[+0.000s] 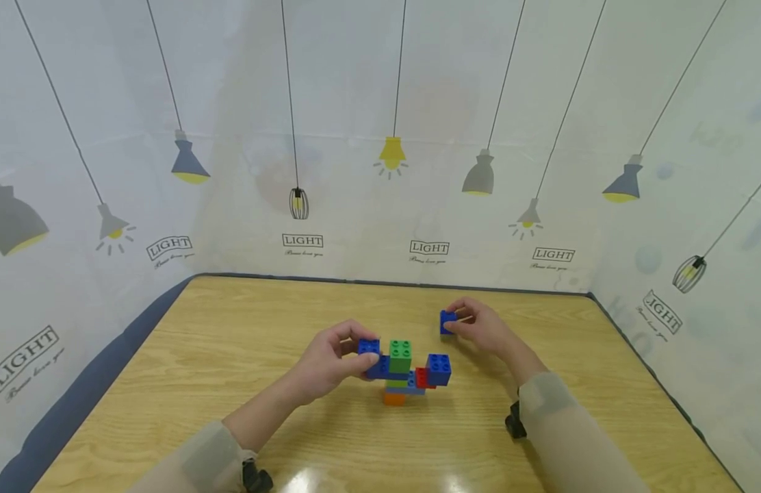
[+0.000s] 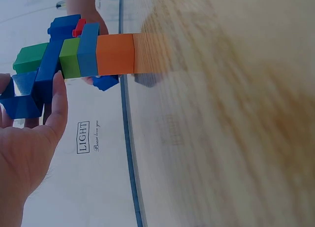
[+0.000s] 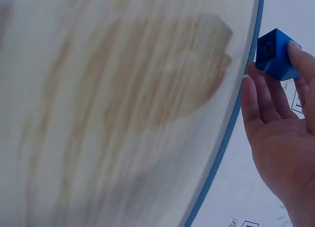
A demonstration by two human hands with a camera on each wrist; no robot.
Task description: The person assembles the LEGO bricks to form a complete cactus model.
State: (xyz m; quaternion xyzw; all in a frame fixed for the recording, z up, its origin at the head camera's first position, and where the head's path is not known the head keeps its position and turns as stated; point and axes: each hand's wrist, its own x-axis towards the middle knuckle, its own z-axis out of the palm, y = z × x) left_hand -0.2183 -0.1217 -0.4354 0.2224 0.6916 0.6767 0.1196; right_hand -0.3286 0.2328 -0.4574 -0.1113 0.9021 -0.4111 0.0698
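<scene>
A stack of toy building bricks stands on the table, with an orange brick (image 1: 394, 398) at its foot. Above that come light blue and light green pieces, then a long dark blue brick (image 2: 47, 69). A green brick (image 1: 400, 356) and a blue brick (image 1: 369, 346) top it; a red piece (image 1: 422, 377) and another blue brick (image 1: 439, 370) jut out rightward. My left hand (image 1: 329, 361) grips the stack's left end, thumb and fingers on the blue bricks. Farther back, my right hand (image 1: 484, 329) pinches a separate blue brick (image 3: 278, 54), held clear of the table.
The wooden table (image 1: 282, 301) has a dark blue edge at the back. Behind it hangs a pale curtain (image 1: 350, 89) printed with lamps and the word LIGHT. Dark devices are strapped at the left wrist (image 1: 255, 476) and the right wrist (image 1: 515, 420).
</scene>
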